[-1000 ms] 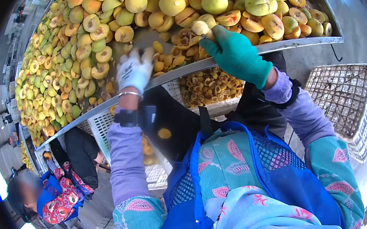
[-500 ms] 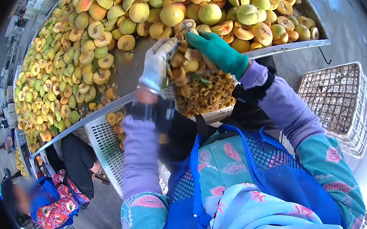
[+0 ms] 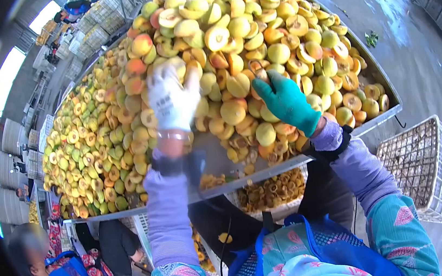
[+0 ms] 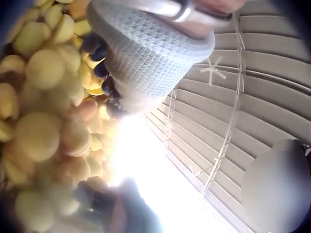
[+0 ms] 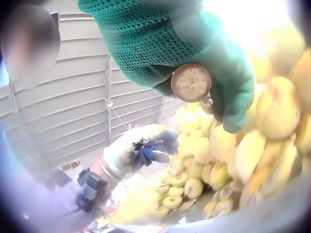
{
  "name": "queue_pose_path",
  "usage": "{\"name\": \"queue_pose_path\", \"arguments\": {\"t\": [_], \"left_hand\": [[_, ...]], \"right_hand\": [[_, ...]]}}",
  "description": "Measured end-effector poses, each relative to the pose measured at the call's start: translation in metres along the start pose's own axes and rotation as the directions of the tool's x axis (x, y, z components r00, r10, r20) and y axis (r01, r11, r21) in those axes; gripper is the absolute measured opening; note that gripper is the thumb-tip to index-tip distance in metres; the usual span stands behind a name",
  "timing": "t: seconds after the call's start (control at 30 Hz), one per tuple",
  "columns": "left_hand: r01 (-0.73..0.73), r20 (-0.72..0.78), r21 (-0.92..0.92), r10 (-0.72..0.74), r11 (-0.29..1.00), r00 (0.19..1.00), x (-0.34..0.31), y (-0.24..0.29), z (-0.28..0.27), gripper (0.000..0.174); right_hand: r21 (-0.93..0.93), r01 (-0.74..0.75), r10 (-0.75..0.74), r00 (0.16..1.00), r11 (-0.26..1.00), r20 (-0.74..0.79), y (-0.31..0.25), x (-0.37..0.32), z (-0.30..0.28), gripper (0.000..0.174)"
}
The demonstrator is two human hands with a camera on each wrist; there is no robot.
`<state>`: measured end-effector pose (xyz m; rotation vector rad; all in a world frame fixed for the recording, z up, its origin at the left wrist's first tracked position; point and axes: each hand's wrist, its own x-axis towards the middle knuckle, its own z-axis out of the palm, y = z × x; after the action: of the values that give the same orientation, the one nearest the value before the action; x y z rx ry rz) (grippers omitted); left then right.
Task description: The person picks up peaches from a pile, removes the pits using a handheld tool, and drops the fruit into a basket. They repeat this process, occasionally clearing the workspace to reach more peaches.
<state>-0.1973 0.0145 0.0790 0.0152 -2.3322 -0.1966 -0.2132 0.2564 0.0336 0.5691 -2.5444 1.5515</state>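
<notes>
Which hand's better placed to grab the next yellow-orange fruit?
Left, I'd judge: the white-gloved left hand is open over the fruit, while the green-gloved right hand already grips a round wooden handle.

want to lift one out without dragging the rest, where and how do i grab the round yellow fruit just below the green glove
Likely best to pinch the round yellow fruit across its widest part, coming from above: its top face is uncovered, while other fruit crowds around it.
</notes>
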Motion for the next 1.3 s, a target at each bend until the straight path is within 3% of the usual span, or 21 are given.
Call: {"name": "queue_pose_path", "arguments": {"t": [0.03, 0.07, 0.1, 0.13, 0.23, 0.33, 0.47, 0.6, 0.67, 0.73, 0.83, 0.9, 0.97, 1.03, 1.07, 1.13, 1.17, 1.23, 1.3], "left_hand": [[-0.026, -0.120, 0.113, 0.040, 0.993, 0.992, 0.034, -0.009, 0.008, 0.040], [0.003, -0.146, 0.174, 0.023, 0.985, 0.989, 0.063, -0.022, 0.020, 0.045], [0.000, -0.132, 0.206, 0.027, 0.979, 0.991, 0.088, -0.033, 0.030, 0.050], [-0.003, -0.118, 0.237, 0.032, 0.971, 0.993, 0.112, -0.045, 0.040, 0.055], [0.054, 0.158, 0.144, -0.076, 0.988, 0.984, 0.136, -0.071, 0.078, 0.063], [0.032, 0.198, 0.212, -0.075, 0.977, 0.977, 0.106, -0.055, 0.083, 0.060], [0.072, 0.206, 0.085, -0.089, 0.994, 0.974, 0.056, -0.045, 0.072, 0.053], [0.073, 0.169, 0.022, -0.076, 0.997, 0.983, -0.012, -0.031, 0.048, 0.054], [0.074, 0.135, 0.008, -0.075, 0.997, 0.988, -0.048, -0.025, 0.040, 0.055], [0.135, 0.129, -0.031, -0.130, 0.990, 0.983, -0.082, -0.024, 0.032, 0.051], [0.176, 0.177, -0.038, -0.167, 0.984, 0.970, -0.120, -0.028, 0.018, 0.043], [0.170, 0.230, -0.013, -0.163, 0.985, 0.959, -0.133, -0.030, 0.003, 0.038], [0.258, 0.288, -0.086, -0.224, 0.962, 0.931, -0.143, -0.031, -0.012, 0.040], [0.291, 0.321, -0.106, -0.245, 0.951, 0.915, -0.158, -0.033, -0.027, 0.044], [0.271, 0.330, -0.084, -0.230, 0.959, 0.915, -0.169, -0.034, -0.028, 0.045], [0.228, 0.331, 0.003, -0.216, 0.974, 0.919, -0.176, -0.035, -0.022, 0.046], [0.206, 0.331, 0.047, -0.209, 0.977, 0.920, -0.180, -0.036, -0.020, 0.047], [0.165, 0.401, 0.246, -0.255, 0.955, 0.880, -0.157, -0.029, -0.018, 0.046], [0.105, 0.426, 0.352, -0.259, 0.930, 0.867, -0.143, -0.024, -0.008, 0.046]], "right_hand": [[-0.017, 0.010, -0.011, 0.999, 1.000, -0.048, -0.006, 0.020, -0.003, 0.036], [-0.035, -0.032, 0.030, 0.999, 0.999, -0.042, -0.010, 0.042, -0.004, 0.038], [-0.049, 0.044, -0.048, 0.996, 0.998, -0.072, -0.007, 0.062, -0.001, 0.040], [-0.014, 0.027, -0.026, 1.000, 1.000, 0.006, -0.001, 0.083, 0.002, 0.040], [-0.117, 0.060, -0.053, 0.997, 0.991, 0.062, 0.022, 0.107, 0.033, 0.043], [0.043, -0.102, 0.094, 0.983, 0.994, 0.155, 0.025, 0.101, 0.037, 0.048], [0.046, -0.039, 0.034, 0.994, 0.998, 0.105, 0.043, 0.069, 0.050, 0.050], [0.135, -0.296, 0.267, 0.943, 0.946, 0.198, 0.021, 0.034, 0.061, 0.055], [0.018, -0.223, 0.214, 0.954, 0.975, 0.209, 0.027, 0.028, 0.065, 0.055], [-0.153, -0.024, 0.050, 0.984, 0.988, 0.170, 0.010, 0.017, 0.054, 0.052], [-0.227, -0.017, 0.031, 0.998, 0.974, 0.059, 0.005, 0.015, 0.052, 0.050], [-0.151, -0.020, 0.020, 1.000, 0.988, -0.001, -0.017, 0.006, 0.040, 0.047], [0.252, -0.141, 0.127, 0.989, 0.957, 0.070, -0.040, -0.020, 0.024, 0.040], [0.371, -0.317, 0.231, 0.938, 0.873, 0.258, -0.054, -0.058, 0.012, 0.037], [0.318, -0.229, 0.136, 0.948, 0.920, 0.288, -0.035, -0.083, 0.021, 0.035], [0.344, -0.420, 0.259, 0.866, 0.840, 0.427, -0.023, -0.127, 0.035, 0.031], [0.377, -0.669, 0.433, 0.720, 0.640, 0.543, -0.027, -0.141, 0.039, 0.029], [0.390, -0.333, 0.152, 0.892, 0.859, 0.426, 0.018, -0.168, 0.073, 0.028], [0.409, -0.315, 0.126, 0.895, 0.856, 0.427, 0.003, -0.173, 0.074, 0.028]]}}
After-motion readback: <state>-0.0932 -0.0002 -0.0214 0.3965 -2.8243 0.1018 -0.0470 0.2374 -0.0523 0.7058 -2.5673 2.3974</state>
